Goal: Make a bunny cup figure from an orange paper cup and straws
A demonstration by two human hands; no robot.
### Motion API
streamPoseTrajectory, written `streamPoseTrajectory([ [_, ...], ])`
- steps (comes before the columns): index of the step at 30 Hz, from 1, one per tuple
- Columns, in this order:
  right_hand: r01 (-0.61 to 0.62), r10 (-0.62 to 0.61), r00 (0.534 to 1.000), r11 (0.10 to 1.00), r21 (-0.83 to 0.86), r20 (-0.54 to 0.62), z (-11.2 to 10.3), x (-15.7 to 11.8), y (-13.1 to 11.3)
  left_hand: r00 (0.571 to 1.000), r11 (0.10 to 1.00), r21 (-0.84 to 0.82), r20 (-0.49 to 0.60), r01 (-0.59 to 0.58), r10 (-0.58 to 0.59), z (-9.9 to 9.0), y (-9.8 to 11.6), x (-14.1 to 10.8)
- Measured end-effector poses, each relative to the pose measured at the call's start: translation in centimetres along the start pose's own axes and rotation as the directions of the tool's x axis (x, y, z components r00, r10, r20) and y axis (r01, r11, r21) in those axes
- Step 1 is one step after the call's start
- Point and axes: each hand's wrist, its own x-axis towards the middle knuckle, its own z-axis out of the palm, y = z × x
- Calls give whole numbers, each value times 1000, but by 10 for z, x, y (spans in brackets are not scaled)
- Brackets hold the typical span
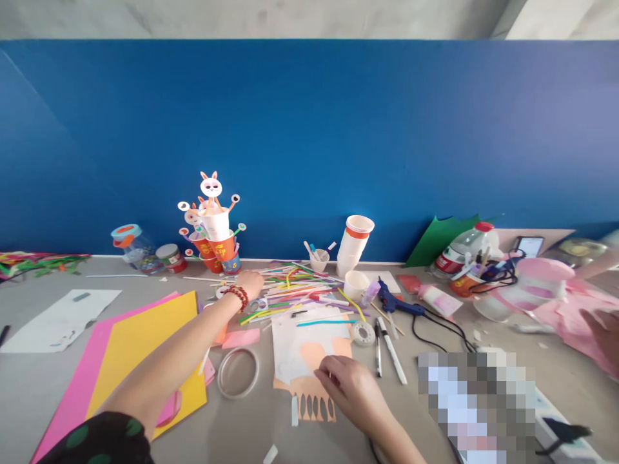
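My left hand (250,282) reaches across to the near-left edge of a loose pile of coloured straws (309,283); its fingers point away and are hidden from me. A red beaded bracelet circles that wrist. Over the lower right of an orange paper (285,385) with petal-shaped cut-outs hovers or rests my right hand (355,386), its fingers curled in and nothing visible in them. On top of the orange paper lies a white sheet (290,348) with a blue straw (326,323) across it. A roll of clear tape (238,372) sits between my forearms.
Yellow paper (140,348) lies at left. Paper-cup rabbit figures (217,225) and stacked white cups (353,248) stand at the back. Right are a blue glue gun (399,301) with its cord, pens (391,351), a plastic bottle (464,248) and another person's hand (602,332).
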Motion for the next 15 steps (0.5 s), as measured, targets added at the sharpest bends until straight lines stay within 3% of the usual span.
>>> streamPoseTrajectory([
  [5, -13, 12, 1000, 993, 114, 8, -4, -1, 0, 994, 999, -13, -99, 51, -52, -35, -16, -29],
  [8, -44, 41, 999, 940, 339, 16, -1, 1, -3, 974, 996, -46, -209, 75, -83, -53, -5, -65],
  [11, -132, 117, 991, 696, 706, 70, 7, 6, -10, 965, 990, -134, -261, -36, -1, -47, 34, -110],
  [13, -159, 189, 979, 489, 858, 74, 14, 9, -14, 935, 887, -327, -249, -326, 252, -29, 66, -138],
  [15, -149, 283, 958, 389, 909, 36, 20, 11, -18, 884, 774, -428, -235, -467, 403, -6, 93, -157],
])
